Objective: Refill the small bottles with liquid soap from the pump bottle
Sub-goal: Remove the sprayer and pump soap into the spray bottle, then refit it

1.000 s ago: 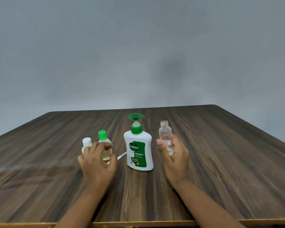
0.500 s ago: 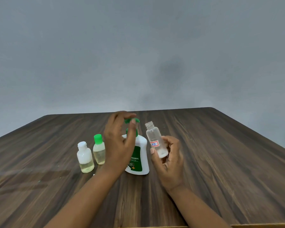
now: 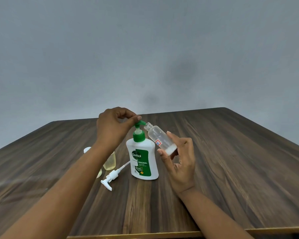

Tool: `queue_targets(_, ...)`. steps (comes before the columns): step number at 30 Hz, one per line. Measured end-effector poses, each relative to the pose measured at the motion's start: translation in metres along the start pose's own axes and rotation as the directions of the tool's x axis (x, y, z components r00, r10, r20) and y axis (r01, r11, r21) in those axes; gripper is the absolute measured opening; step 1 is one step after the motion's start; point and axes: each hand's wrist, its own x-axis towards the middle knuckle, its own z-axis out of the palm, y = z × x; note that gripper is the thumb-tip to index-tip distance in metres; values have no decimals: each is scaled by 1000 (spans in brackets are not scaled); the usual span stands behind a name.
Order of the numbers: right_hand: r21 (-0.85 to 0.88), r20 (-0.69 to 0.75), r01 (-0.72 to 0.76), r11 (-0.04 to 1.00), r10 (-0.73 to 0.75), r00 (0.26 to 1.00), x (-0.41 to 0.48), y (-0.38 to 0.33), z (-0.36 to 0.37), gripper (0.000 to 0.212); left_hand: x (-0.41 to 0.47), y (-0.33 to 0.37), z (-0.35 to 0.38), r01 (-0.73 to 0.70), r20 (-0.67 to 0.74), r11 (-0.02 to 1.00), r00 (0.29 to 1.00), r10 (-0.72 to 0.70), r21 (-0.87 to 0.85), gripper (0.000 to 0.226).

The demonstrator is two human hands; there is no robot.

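Note:
A white Dettol pump bottle point(image 3: 142, 161) with a green pump head point(image 3: 138, 124) stands mid-table. My left hand point(image 3: 112, 128) sits on top of the pump head, fingers curled and thumb tip on the head. My right hand point(image 3: 181, 161) grips a small clear bottle point(image 3: 160, 139) with a red-edged label. It is uncapped and tilted, with its open mouth right at the pump's nozzle and a little whitish liquid at its bottom.
Behind my left forearm stand a small bottle of yellowish liquid point(image 3: 110, 163) and a white-capped small bottle point(image 3: 87, 150), both partly hidden. A loose white pump sprayer point(image 3: 110, 178) lies left of the Dettol bottle. The wooden table's point(image 3: 231, 169) front edge is close.
My left hand rose from beside the small bottles to the green pump head. My right hand tilted the clear bottle and brought its mouth to the nozzle.

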Motion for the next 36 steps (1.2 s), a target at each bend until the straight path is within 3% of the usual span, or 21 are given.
queue_targets(5, 49, 39, 1, 999, -3, 999, 2, 0, 3, 45, 2, 3, -2, -8, 42, 999, 999, 6, 40, 11)
queue_targets(10, 119, 9, -41, 992, 41, 999, 2, 0, 3, 33, 9, 6, -6, -18, 134, 996, 991, 6, 89, 15)
queue_targets(14, 110, -19, 15, 994, -13, 1000, 2, 2, 0, 30, 14, 6, -9, -18, 210, 992, 978, -9, 125, 15)
queue_targets(19, 77, -28, 51, 996, -49, 998, 1, 1, -1, 35, 11, 5, -6, 6, 247, 998, 969, -20, 60, 20)
queue_targets(27, 24, 7, 54, 998, -54, 999, -1, -1, 0, 42, 0, -7, 3, 62, 193, 998, 980, -56, -27, 20)
queue_targets(31, 129, -2, 40, 991, -40, 999, -1, -3, 0, 35, -4, -12, 4, 56, 170, 998, 984, -51, -23, 17)
queue_targets(36, 66, -5, 93, 993, -93, 996, -1, 1, -1, 29, -10, -11, 11, -87, 29, 996, 996, 87, 20, 20)
